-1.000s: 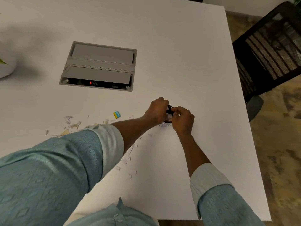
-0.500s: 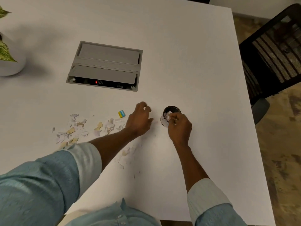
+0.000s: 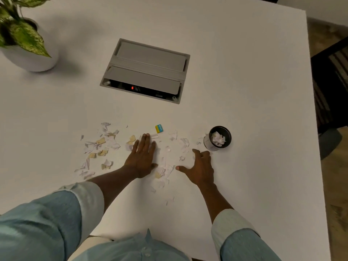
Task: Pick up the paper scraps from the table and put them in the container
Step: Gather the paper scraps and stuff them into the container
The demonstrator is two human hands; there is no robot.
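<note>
Several white and tan paper scraps (image 3: pixel 101 146) lie strewn across the white table (image 3: pixel 244 76), with more between my hands (image 3: pixel 165 166). A small black-rimmed container (image 3: pixel 219 138) stands at the right of them with crumpled scraps inside. My left hand (image 3: pixel 142 157) lies flat on the table, fingers straight, over some scraps. My right hand (image 3: pixel 201 166) rests with spread fingers just left of and below the container, holding nothing.
A grey cable box (image 3: pixel 146 70) is set into the table behind the scraps. A potted plant (image 3: pixel 24 40) stands at the far left. A small yellow-and-teal piece (image 3: pixel 159 128) lies near my left fingertips. A black chair (image 3: pixel 331 87) stands past the table's right edge.
Both hands have left the container. The left hand moved left and flattened on the scraps; the right hand drew back from the rim and spread open on the table.
</note>
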